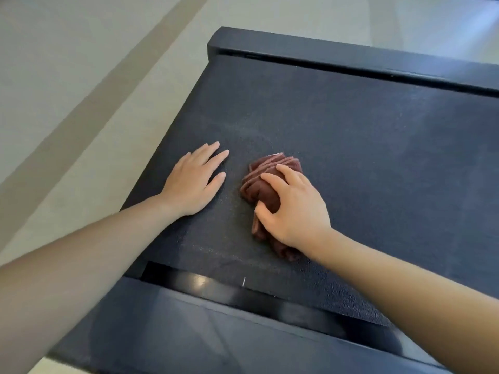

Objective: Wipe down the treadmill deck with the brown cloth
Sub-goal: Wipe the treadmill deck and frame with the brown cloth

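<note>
Treadmill deck [351, 136] lies open ahead — side rail [351, 60] bounds far edge.

The treadmill deck [351, 136] is showing a dark, grainy, matt surface, the brown cloth [266, 184] is looking soft and napped, its folded edges ribbed, and the near side rail [216, 333] is gleaming smooth and faintly glossy beside a pale, smooth floor [67, 76].

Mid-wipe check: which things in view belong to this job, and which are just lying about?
Part of the job:
- brown cloth, bunched on the deck
- right hand, gripping the cloth
- treadmill deck
- left hand, resting flat on the deck

Just there:
- far frame rail
- near frame rail
- pale floor
</note>
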{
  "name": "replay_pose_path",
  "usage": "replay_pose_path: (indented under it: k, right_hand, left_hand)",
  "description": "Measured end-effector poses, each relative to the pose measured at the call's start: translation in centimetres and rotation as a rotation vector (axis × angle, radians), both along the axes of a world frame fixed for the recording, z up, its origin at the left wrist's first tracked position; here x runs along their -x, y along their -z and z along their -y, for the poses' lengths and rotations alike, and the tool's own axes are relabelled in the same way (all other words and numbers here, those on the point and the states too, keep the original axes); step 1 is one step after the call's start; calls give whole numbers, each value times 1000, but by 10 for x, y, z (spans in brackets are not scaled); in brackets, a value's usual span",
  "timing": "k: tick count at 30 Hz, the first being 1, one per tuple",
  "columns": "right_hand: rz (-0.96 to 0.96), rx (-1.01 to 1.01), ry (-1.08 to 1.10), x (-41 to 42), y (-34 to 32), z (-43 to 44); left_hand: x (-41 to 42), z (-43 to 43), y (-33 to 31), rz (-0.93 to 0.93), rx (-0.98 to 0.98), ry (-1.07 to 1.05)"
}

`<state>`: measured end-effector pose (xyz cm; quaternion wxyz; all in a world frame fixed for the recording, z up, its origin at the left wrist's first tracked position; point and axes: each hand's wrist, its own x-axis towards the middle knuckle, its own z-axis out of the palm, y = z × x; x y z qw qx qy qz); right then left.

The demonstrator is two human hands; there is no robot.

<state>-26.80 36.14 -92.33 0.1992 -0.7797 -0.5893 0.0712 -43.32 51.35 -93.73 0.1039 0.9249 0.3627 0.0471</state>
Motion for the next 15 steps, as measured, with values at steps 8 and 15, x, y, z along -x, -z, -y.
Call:
replay_pose_path:
  k: [8, 15]
  right_hand:
    - [-33, 7, 279, 24, -5, -37]
    - [-18, -48, 286, 99, 4, 15]
  left_hand:
    - [38, -10, 0, -4, 11, 135]
    - [46, -21, 5, 65, 4, 153]
